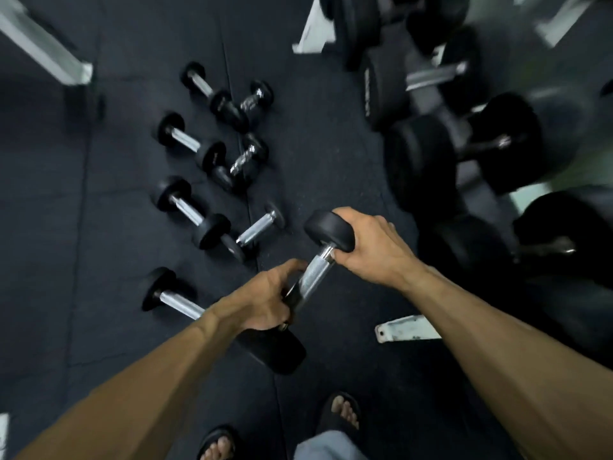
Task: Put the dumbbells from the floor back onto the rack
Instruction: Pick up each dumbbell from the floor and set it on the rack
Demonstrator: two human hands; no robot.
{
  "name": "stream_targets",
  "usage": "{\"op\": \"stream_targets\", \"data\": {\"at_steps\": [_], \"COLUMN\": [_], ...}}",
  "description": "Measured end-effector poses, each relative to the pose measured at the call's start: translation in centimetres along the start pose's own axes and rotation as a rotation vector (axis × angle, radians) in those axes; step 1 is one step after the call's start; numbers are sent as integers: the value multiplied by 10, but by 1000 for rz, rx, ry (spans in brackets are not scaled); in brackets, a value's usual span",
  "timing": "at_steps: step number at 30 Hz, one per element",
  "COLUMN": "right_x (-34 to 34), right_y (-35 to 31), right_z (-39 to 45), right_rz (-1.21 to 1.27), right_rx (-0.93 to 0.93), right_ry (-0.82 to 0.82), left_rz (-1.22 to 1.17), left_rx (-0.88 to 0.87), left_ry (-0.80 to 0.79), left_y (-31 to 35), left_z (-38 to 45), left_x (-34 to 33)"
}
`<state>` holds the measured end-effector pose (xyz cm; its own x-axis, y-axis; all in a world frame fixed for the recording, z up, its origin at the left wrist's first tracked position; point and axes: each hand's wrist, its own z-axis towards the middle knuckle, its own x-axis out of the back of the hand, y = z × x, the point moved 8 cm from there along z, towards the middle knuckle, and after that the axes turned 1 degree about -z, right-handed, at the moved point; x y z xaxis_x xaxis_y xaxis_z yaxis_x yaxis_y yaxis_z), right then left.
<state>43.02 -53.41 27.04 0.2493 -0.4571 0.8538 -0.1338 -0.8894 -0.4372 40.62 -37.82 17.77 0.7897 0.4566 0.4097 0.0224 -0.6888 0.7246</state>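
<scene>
I hold one black dumbbell (pixel 315 273) with a knurled chrome handle in both hands, tilted, above the floor. My left hand (pixel 265 300) grips the lower part of the handle just above the lower head (pixel 275 350). My right hand (pixel 368 247) clasps the upper head (pixel 326 229). Several smaller dumbbells lie on the black floor to the left, among them one (pixel 175 297) partly hidden under my left forearm and another (pixel 192 212) further up. The rack (pixel 434 74) stands at the upper right, blurred, loaded with large dumbbells (pixel 464 151).
A white rack foot (pixel 408 328) lies on the floor under my right forearm. A white frame post (pixel 43 48) crosses the upper left corner. My feet in sandals (pixel 343 413) show at the bottom edge. Black rubber mats (pixel 66 194) cover the floor.
</scene>
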Motion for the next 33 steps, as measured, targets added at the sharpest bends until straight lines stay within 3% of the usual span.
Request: {"op": "stream_targets", "data": {"at_steps": [8,14,19,27,33], "right_x": [232,354,431,537,590], "right_y": [-85,-94,-35,131,236], "right_z": [-73,-126,-170,-228,-235], "right_rz": [-37,-118,-123,-122,-107], "right_rx": [36,42,-13,-172,-241], "right_ry": [165,243,261,284,295], "left_rz": [52,63,111,181,192], "left_rx": [-180,-310,-401,-502,-509], "left_ry": [59,43,-28,-175,-241], "left_y": [203,327,429,595,676], "left_z": [-106,-148,-136,-64,7], "left_x": [103,117,84,-23,-78]}}
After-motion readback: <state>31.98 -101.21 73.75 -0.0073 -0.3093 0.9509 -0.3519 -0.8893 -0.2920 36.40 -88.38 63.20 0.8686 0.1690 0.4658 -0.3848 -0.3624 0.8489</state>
